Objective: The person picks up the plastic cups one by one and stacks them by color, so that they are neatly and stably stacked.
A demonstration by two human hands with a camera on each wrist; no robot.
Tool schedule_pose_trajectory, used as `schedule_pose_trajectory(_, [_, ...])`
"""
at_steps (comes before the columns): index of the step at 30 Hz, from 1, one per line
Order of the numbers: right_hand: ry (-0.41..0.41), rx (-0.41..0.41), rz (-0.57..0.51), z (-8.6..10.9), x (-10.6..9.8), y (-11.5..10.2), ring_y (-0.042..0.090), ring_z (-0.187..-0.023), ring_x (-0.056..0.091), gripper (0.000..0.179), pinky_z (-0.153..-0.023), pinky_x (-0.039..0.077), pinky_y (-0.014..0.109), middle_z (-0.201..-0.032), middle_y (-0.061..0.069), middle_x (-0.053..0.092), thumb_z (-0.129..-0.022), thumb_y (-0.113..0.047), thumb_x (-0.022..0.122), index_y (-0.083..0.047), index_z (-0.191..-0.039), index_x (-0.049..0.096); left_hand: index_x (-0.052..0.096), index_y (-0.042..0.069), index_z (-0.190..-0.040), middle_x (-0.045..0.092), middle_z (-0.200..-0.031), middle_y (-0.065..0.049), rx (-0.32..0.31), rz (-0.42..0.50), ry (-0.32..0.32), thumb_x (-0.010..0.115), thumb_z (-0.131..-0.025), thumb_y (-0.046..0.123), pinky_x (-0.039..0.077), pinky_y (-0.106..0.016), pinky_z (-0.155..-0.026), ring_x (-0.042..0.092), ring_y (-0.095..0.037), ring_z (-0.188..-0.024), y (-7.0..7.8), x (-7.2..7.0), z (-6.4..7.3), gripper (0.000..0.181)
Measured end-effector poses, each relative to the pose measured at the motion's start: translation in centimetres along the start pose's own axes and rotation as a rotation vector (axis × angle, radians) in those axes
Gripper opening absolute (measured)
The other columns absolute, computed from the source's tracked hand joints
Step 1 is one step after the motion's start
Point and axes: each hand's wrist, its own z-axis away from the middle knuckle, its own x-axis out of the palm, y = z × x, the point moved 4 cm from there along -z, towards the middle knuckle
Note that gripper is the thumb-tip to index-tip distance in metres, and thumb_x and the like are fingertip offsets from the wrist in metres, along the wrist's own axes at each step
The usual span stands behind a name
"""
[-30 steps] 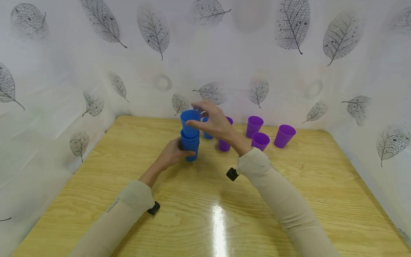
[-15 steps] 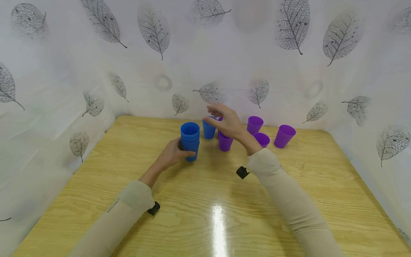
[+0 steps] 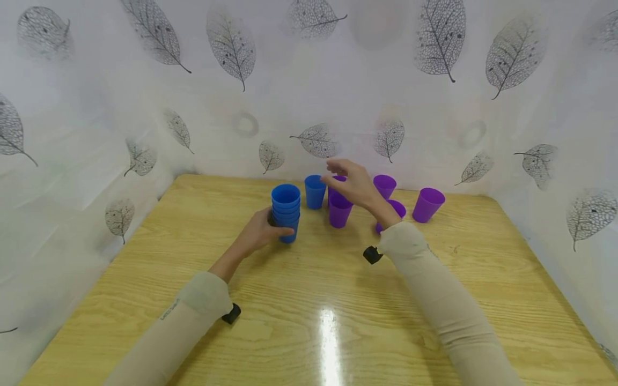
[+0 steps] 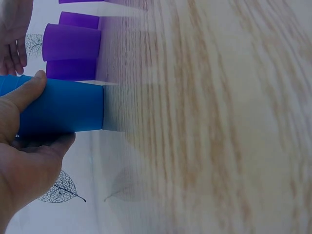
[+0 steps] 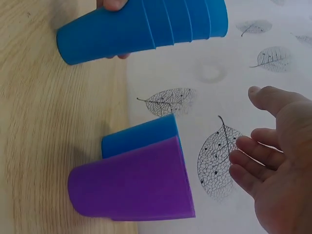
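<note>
My left hand (image 3: 258,230) grips a stack of several nested blue cups (image 3: 286,197) low down, standing upright on the table. In the left wrist view the thumb and fingers of the left hand (image 4: 29,161) lie on opposite sides of the bottom cup. My right hand (image 3: 356,185) hangs in the air, holding nothing, over a pair of purple cups (image 3: 340,212). Its fingers are loosely bent and apart from the cups in the right wrist view. A single blue cup (image 3: 315,194) stands between the stack and that pair, towards the wall.
More purple cups stand to the right: one (image 3: 384,185) at the back, one (image 3: 398,208) partly behind my right wrist, and one (image 3: 428,205) farthest right. A wooden table (image 3: 270,321) bears everything. A white leaf-patterned sheet (image 3: 309,80) rises behind it.
A blue cup has dropped from my right hand into the top of the stack. That hand has let go and moved right, above the purple cups. The left hand has kept its hold.
</note>
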Motion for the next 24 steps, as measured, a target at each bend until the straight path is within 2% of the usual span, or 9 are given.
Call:
schedule_pose_trajectory(12, [-0.031,0.05,0.174,-0.8,0.5,2.4,0.043,-0.131,0.054,0.057,-0.112,0.044,0.05,-0.14,0.025,0.06,-0.097,-0.025,0.072,0.008,-0.141,0.056,0.036,-0.002,-0.156,0.049,-0.152,-0.024,0.008,0.005,0.002,0.08,-0.092,0.02,0.037,-0.058,-0.116,0.047,-0.041,-0.14,0.1,0.1,0.2,0.081])
schedule_pose_trajectory(19, [-0.097,0.063,0.243,-1.7,1.4,2.9,0.041,-0.139,0.048,0.062,-0.118,0.036,0.048,-0.144,0.027,0.056,-0.097,-0.027,0.072,0.011,-0.142,0.053,0.036,-0.002,-0.156,0.049,-0.151,-0.024,0.017,0.015,0.003,0.08,-0.092,0.018,0.037,-0.057,-0.116,0.047,-0.04,-0.14,0.2,0.1,0.2,0.08])
schedule_pose_trajectory(24, [-0.158,0.082,0.296,-2.2,2.2,2.7,0.041,-0.14,0.046,0.066,-0.119,0.036,0.048,-0.147,0.027,0.053,-0.098,-0.03,0.072,0.011,-0.144,0.05,0.037,-0.001,-0.155,0.05,-0.151,-0.024,0.027,0.003,0.002,0.08,-0.092,0.019,0.037,-0.057,-0.116,0.048,-0.04,-0.139,0.2,0.1,0.0,0.079])
